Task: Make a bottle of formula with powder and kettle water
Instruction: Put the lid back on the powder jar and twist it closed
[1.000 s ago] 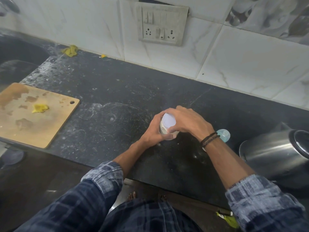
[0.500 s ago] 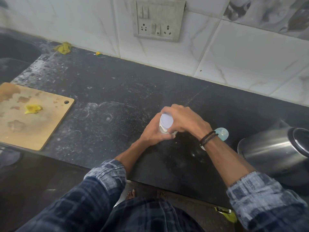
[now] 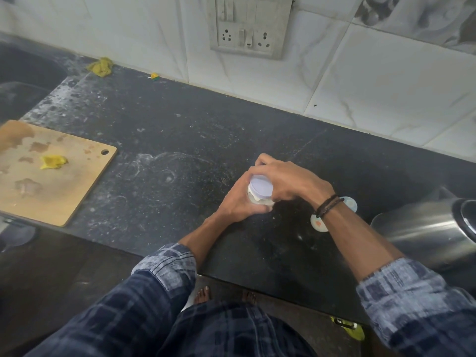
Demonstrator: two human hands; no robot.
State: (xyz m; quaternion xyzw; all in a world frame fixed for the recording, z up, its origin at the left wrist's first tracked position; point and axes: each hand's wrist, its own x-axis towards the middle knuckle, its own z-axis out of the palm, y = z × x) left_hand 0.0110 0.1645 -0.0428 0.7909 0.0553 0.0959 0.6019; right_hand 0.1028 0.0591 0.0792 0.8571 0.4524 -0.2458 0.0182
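Note:
A small clear jar with a pale lilac lid [image 3: 260,188] stands on the black counter [image 3: 180,140] near the middle. My left hand [image 3: 237,204] wraps around the jar's body from the left. My right hand [image 3: 288,180] grips the lid from above and the right. Behind my right wrist lies a baby bottle [image 3: 349,203] with a light blue cap, mostly hidden by the arm. A steel kettle [image 3: 422,228] sits at the right edge of the counter.
A wooden cutting board [image 3: 56,176] with a yellow scrap lies at the left. A sink [image 3: 23,73] is at the far left. A yellow rag [image 3: 101,67] rests by the tiled wall, below a switch and socket panel [image 3: 248,27].
Both hands have stayed on the jar, with my right hand shifting slightly on the lid. The view has tilted a little.

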